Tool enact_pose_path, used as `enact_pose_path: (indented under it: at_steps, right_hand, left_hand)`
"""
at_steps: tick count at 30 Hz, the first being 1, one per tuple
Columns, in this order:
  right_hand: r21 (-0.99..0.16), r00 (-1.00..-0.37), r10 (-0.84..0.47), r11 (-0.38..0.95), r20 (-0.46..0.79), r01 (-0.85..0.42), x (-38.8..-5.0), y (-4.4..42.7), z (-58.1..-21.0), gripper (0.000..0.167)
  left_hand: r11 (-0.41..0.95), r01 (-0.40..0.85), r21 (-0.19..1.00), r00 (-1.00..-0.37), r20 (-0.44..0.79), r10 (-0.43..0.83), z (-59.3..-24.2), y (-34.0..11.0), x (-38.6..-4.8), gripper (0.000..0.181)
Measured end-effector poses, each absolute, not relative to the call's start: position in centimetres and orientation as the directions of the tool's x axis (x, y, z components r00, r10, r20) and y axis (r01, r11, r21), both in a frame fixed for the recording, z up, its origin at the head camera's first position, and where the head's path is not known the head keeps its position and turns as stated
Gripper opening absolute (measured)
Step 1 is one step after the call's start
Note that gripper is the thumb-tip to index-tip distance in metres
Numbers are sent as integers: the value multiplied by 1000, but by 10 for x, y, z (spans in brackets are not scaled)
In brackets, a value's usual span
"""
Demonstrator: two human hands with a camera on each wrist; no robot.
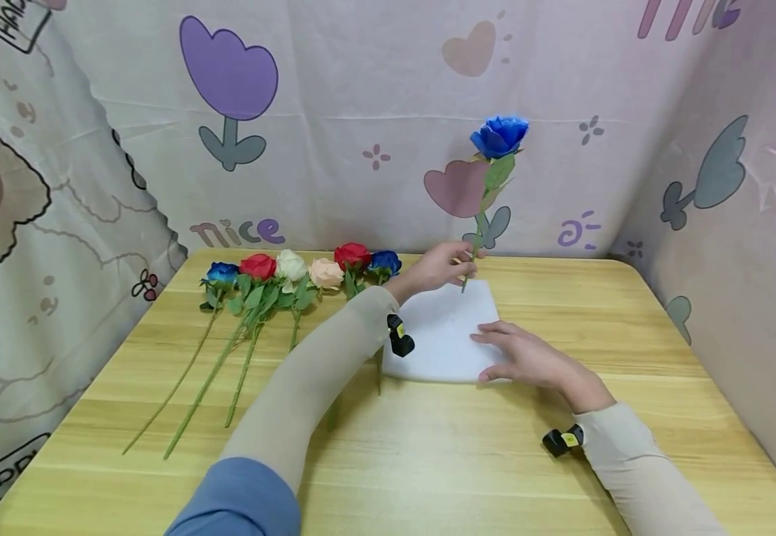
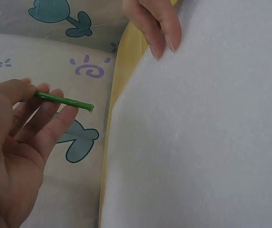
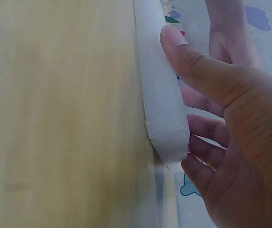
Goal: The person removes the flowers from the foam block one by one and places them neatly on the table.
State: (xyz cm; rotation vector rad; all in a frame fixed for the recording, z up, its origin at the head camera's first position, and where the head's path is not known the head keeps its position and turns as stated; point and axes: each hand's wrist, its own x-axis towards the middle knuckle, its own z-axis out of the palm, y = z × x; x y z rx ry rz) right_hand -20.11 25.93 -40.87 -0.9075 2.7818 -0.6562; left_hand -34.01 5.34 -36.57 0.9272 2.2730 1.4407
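My left hand point(image 1: 437, 266) pinches the green stem of a blue artificial rose point(image 1: 500, 137) near its lower end. The bloom points up, and the cut stem end point(image 2: 83, 104) sticks out past the fingertips in the left wrist view. Below it, a white foam board point(image 1: 437, 339) lies flat on the table, apart from the stem. My right hand point(image 1: 531, 357) rests on the board's right side, fingers extended over the top. In the right wrist view, its thumb point(image 3: 175, 38) touches the board's near edge.
On the wooden table point(image 1: 414, 461), left of the board, lie several more roses, among them a blue one point(image 1: 222, 273), a red one point(image 1: 257, 266), a white one point(image 1: 290, 266) and a peach one point(image 1: 326, 273). A printed curtain point(image 1: 354, 89) hangs behind the table's back edge.
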Motion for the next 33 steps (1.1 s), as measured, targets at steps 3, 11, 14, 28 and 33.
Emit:
enact_pose_path:
  at_steps: [3,11,14,28,33]
  right_hand:
    - [-444,-805,-594,719,8,-535,-201,260,-409,76]
    - [-443,-812,-584,727,2,-524,-201,261,-409,77]
    - [-445,-814,-581,729,1,-521,-200,260,-408,77]
    - [-451,-816,-579,727,5,-518,-199,258,-409,77]
    - [-445,-817,-577,732,-3,-515,-199,258,-408,77]
  left_hand:
    - [290,354,889,-745,80,663,-364,46,-338,23]
    - [316,316,895,-750,32,661,-361,32,-337,23]
    - [336,311,889,-750,12,661,-361,25,-336,24]
    - [372,329,868,-784,31,620,-357,-11,-327,21]
    - [377,294,878,-804,14,595,-355,-26,-324,20]
